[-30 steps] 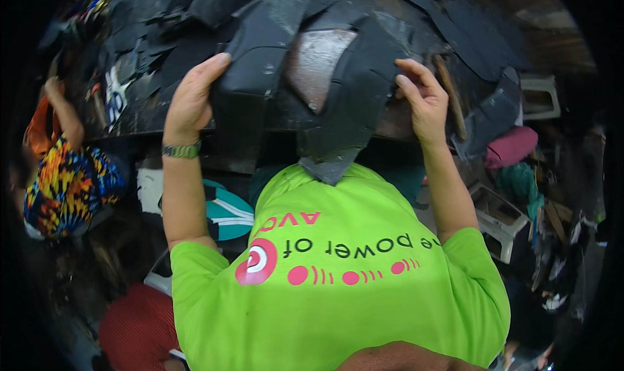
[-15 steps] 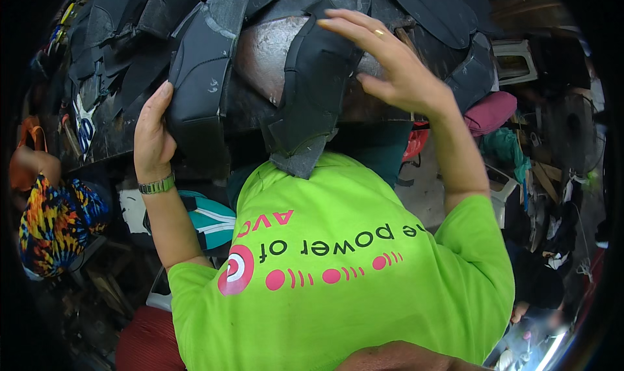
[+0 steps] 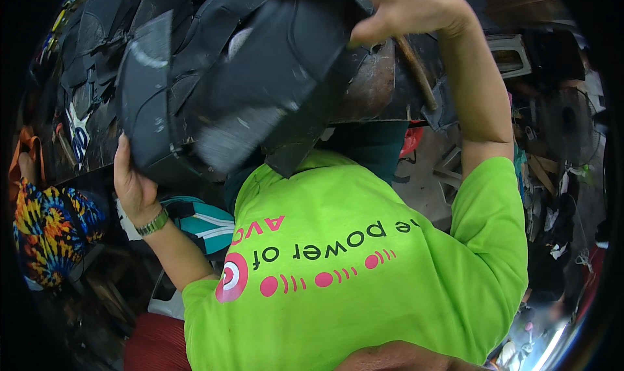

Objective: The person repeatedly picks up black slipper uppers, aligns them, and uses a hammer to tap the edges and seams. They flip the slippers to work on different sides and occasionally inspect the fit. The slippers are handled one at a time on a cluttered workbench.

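The left hand [image 3: 133, 185] is gripping a black curved rubber slab's [image 3: 153, 104] lower edge; the right hand [image 3: 403, 7] is clutching another overlapping black rubber piece [image 3: 279, 78] amid a crowded pile.

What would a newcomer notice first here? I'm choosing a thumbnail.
The bright green shirt fills the lower centre. Above it, the right hand lifts a dark curved rubber piece at top centre, while the left hand braces another dark piece at left. A tie-dye garment glows at far left.
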Tool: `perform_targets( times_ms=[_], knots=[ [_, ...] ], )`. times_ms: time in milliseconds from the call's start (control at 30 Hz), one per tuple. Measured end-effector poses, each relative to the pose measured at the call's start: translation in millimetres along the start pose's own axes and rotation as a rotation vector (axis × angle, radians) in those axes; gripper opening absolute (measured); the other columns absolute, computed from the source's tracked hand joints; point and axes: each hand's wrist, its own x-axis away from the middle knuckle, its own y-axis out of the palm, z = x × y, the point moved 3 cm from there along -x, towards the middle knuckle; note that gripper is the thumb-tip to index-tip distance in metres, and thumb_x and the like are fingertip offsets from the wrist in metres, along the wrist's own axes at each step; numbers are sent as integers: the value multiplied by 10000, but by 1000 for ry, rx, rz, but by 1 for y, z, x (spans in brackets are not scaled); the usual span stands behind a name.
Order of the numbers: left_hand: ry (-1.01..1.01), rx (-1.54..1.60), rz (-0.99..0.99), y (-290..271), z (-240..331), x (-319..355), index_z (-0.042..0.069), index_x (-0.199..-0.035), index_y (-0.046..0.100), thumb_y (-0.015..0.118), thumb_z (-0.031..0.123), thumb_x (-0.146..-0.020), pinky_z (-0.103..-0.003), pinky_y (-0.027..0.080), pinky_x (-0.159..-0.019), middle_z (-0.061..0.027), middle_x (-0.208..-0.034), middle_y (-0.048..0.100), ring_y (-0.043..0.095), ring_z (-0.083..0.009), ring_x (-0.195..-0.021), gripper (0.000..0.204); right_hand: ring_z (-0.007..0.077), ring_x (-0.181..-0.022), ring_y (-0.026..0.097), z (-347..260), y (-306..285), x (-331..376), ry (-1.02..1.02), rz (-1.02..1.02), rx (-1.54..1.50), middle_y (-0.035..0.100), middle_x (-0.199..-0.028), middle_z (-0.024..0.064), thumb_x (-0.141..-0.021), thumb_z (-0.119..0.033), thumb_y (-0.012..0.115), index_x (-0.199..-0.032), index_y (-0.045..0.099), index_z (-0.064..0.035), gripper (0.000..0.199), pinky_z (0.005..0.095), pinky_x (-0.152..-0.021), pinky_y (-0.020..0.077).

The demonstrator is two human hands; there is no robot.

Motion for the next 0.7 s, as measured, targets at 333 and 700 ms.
perform_targets(
  times_ms=[333,700],
  knots=[
    [29,43,133,-31,8,14,-31,-1312,574,511,234,-1054,-380,507,-999,-146,-1289,649,647,-231,-1139,375,197,-1322,447,0,-50,5,0,470,-188,524,-1396,68,-646,-151,850,-1442,489,-32,882,339,-1157,285],
    [6,21,78,-24,1,7,-48,-1329,556,510,233,-1055,-372,483,-1025,-148,-1303,639,631,-226,-1162,395,232,-1319,471,-2,-39,22,-61,497,-68,508,-1430,94,-627,-174,891,-1465,465,-22,952,376,-1136,338]
  ],
)
